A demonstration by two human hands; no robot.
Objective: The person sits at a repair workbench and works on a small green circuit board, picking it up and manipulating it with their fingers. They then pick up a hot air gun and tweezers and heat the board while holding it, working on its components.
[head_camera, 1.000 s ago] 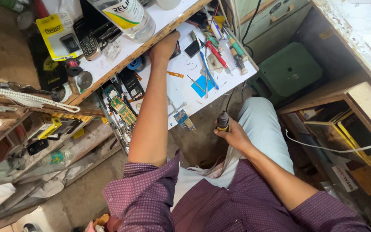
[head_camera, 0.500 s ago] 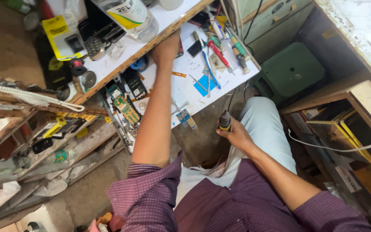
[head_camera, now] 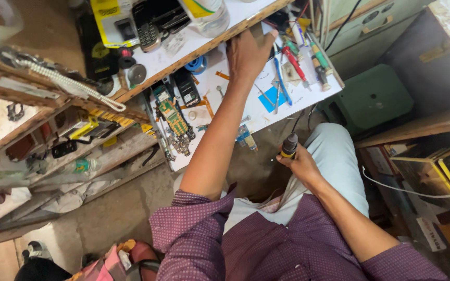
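Near the knee, right hand [head_camera: 302,165] grips a light, stiff soldering iron [head_camera: 289,145] by its handle; left hand [head_camera: 248,52] rests open on the tabletop [head_camera: 266,117].

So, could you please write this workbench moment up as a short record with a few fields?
Setting: cluttered white worktop, seen from above
Left hand: left hand stretched out, palm down on the worktop by the blue-handled tool
Right hand: right hand near the lap, gripping a black and yellow soldering iron
On the worktop: green circuit board, red-handled screwdriver, blue paper piece
On the shelf above: clear plastic bottle, old keypad phone
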